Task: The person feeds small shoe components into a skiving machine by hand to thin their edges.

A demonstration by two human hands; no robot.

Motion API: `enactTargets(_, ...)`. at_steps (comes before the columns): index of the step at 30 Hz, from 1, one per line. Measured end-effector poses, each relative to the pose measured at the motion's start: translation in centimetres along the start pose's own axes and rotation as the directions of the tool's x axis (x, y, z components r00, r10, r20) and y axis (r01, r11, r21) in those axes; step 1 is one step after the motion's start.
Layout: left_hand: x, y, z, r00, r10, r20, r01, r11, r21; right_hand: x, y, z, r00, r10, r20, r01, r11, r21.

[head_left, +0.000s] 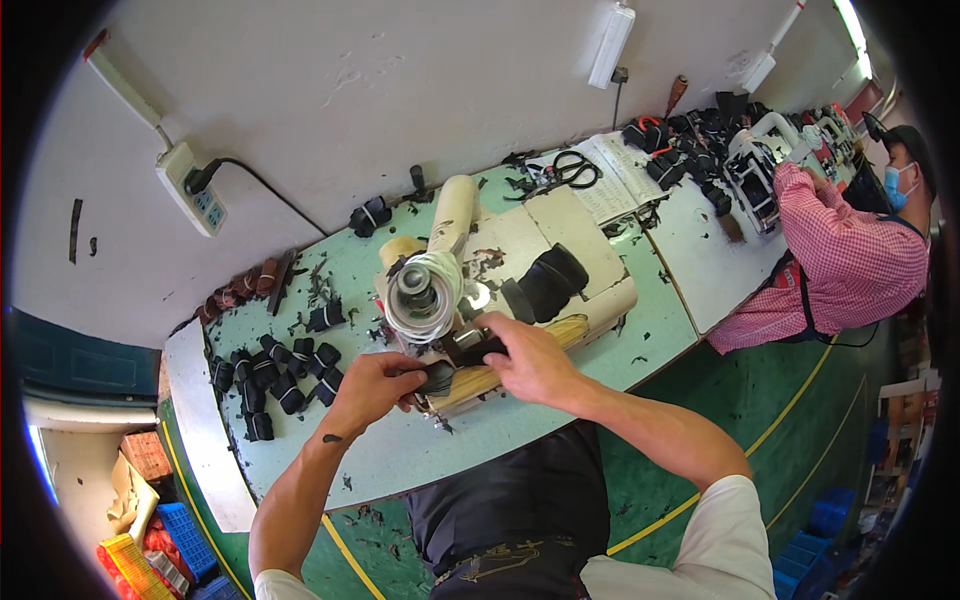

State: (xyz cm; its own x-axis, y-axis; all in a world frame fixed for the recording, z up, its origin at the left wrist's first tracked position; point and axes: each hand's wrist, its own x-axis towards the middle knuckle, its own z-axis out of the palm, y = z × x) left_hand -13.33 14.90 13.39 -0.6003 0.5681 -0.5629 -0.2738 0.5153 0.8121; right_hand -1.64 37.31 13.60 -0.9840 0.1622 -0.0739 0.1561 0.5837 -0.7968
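Observation:
Close to the front of a cream bench machine [590,240] with a round white head [424,297], both my hands are at work. My left hand [376,390] pinches a small black leather-like piece [437,378] between thumb and fingers. On the other side, my right hand [532,360] has its fingers closed round a dark strip [482,350] beside the machine's metal part; whether it is the same piece cannot be told. A bundle of black pieces [552,282] rests on top of the machine, just beyond my right hand.
Tied black bundles [268,372] lie on the left of the pale green table [400,460], with brown bundles [240,287] behind. Scissors [572,170] and a paper sheet [612,178] lie at the back. A co-worker [845,240] in a checked top works at a machine on the right.

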Motion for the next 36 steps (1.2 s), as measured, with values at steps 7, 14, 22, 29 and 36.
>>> enactTargets(7, 0.3, 1.5, 0.8, 0.992, -0.085, -0.094, 0.108, 0.958, 0.267, -0.2, 0.4, -0.7, 0.996, -0.025, 0.085, 0.025, 1.0, 0.005)
enactTargets(14, -0.1, -0.6, 0.1, 1.0, 0.02, -0.021, -0.02, 1.0, 0.008, -0.2, -0.2, -0.7, 0.995, 0.098, 0.007, -0.098, 0.991, 0.087)
enactTargets(22, 0.5, 1.3, 1.2, 0.996, -0.075, -0.057, 0.083, 0.983, 0.162, -0.1, 0.2, -0.3, 0.997, -0.038, 0.064, 0.038, 0.999, -0.001)
enactTargets(29, 0.2, 0.3, 0.3, 0.992, -0.061, -0.113, 0.065, 0.997, 0.035, -0.1, 1.1, -1.1, 0.992, 0.053, 0.11, -0.055, 0.998, 0.016)
enactTargets(36, 0.9, -0.1, 1.8, 0.982, 0.113, -0.152, -0.074, 0.967, 0.242, 0.3, 0.4, 0.0, 0.999, -0.031, -0.038, 0.032, 0.999, 0.015)
